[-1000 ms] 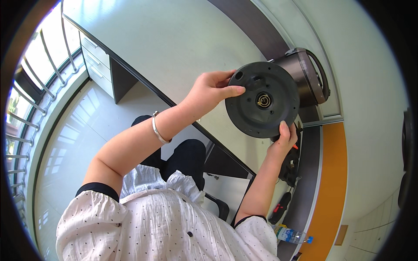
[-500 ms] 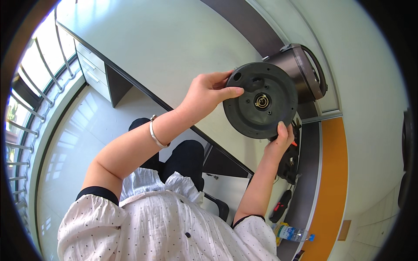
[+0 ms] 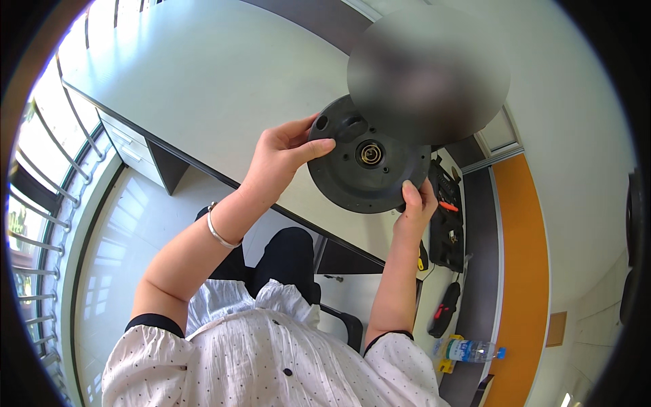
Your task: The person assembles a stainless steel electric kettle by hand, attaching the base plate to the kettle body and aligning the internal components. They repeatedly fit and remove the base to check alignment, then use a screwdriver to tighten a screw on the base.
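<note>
Between my hands is a round dark grey plastic cover (image 3: 352,183), held above the white table. Its face toward me shows a recessed ring, several small holes and a brass-coloured coil at the centre. My left hand (image 3: 281,149) pinches the left rim, thumb on the near face and fingers behind. The lower right rim is in my right hand (image 3: 415,203), its thumb also on the face. A large blurred oval covers the cover's upper right part and whatever stands behind it.
The white table (image 3: 224,74) has a drawer unit (image 3: 129,142) under its left end. To the right lie an open black tool case (image 3: 445,247), a black-and-red tool (image 3: 445,308) and a plastic bottle (image 3: 475,351) with a blue cap. Window bars (image 3: 51,230) line the left.
Both hands have moved left with the cover, and my view has shifted too. The dark cooker seen earlier behind the cover is now hidden by the blur.
</note>
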`<state>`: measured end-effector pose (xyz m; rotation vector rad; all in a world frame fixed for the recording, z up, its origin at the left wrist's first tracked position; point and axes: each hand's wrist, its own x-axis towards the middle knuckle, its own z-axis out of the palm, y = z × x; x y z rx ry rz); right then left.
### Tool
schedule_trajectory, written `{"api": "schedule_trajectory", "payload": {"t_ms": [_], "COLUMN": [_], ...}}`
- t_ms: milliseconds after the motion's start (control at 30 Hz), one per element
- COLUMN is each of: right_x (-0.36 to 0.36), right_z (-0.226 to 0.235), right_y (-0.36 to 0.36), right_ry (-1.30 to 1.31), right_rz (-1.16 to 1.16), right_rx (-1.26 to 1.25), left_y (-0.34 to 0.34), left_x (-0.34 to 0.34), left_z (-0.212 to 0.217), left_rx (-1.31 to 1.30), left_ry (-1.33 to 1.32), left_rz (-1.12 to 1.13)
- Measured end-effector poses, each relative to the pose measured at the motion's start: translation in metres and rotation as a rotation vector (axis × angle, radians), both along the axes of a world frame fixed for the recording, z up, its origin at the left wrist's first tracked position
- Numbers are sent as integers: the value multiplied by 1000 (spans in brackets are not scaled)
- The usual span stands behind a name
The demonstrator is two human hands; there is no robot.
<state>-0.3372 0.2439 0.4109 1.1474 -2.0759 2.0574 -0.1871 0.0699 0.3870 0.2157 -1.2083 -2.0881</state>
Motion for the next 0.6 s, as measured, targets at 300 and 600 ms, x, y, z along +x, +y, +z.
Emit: {"api": "schedule_trajectory", "payload": {"t_ms": [300,600], "right_x": [3,14], "right_z": [-5,16], "right_y": [5,-12], "right_ry": [-28,-67], "right_rz": [-3,-85], "right_rx": [-5,45], "left_y": [5,-4], "left_x": [0,-5], "left_z": [-3,1], "left_rx": [4,-70], "left_ry": [-13,-58], "left_rz": [7,90]}}
